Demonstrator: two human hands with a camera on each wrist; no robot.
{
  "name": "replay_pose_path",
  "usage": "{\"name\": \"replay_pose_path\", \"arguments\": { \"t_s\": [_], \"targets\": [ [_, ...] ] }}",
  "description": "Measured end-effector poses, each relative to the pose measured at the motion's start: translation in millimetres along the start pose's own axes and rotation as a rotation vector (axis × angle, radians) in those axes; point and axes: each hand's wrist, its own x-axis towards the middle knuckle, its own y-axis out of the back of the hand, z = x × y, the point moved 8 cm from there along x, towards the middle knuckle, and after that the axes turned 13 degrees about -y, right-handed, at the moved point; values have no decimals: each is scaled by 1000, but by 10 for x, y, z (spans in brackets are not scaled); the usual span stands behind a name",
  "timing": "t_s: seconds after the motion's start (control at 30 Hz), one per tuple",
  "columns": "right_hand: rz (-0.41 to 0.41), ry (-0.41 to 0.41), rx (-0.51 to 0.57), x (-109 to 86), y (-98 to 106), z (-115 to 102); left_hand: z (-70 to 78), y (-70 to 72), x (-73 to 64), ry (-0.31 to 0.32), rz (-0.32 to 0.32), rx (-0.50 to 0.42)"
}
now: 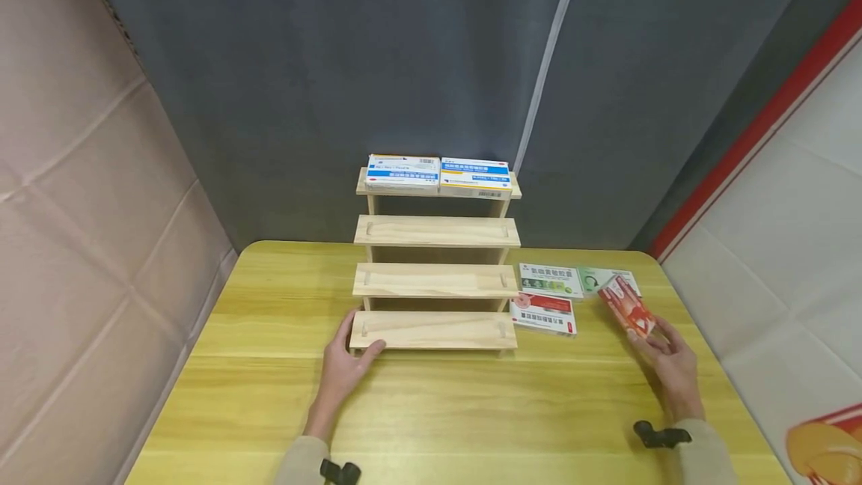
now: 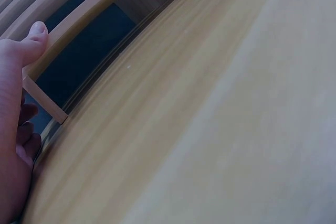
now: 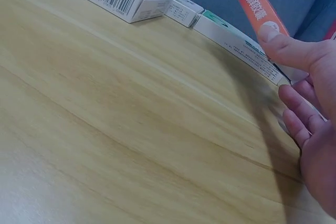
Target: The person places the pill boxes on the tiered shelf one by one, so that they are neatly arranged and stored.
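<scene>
A person's right hand (image 1: 663, 361) pinches a smooth red-orange box (image 1: 628, 307), tilted beside three flat cardboard cartons (image 1: 551, 281) on a wood-grained table (image 1: 471, 410). The left hand (image 1: 346, 365), thumb on top, grips the left end of the lowest step of a pale, straight-edged wooden rack (image 1: 436, 280). Both forearms reach forward. Two blue-and-white packets (image 1: 404, 173) lie on the top step.

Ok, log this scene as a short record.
left grip: holds wooden rack at the left end of its lowest step
right grip: holds tilted red-orange box
top step: two blue-and-white boxes, side by side
table: red-and-white box right of rack; two green-and-white boxes farther back
</scene>
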Motion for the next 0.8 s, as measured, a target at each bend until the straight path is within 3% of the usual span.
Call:
{"name": "replay_pose_path", "arguments": {
  "t_s": [0.47, 0.8],
  "targets": [
    [71, 19, 100, -31, -7, -40, 0, 0, 6, -5, -16, 10],
    [15, 12, 163, -110, -103, -75, -4, -4, -1, -3, -14, 25]
  ]
}}
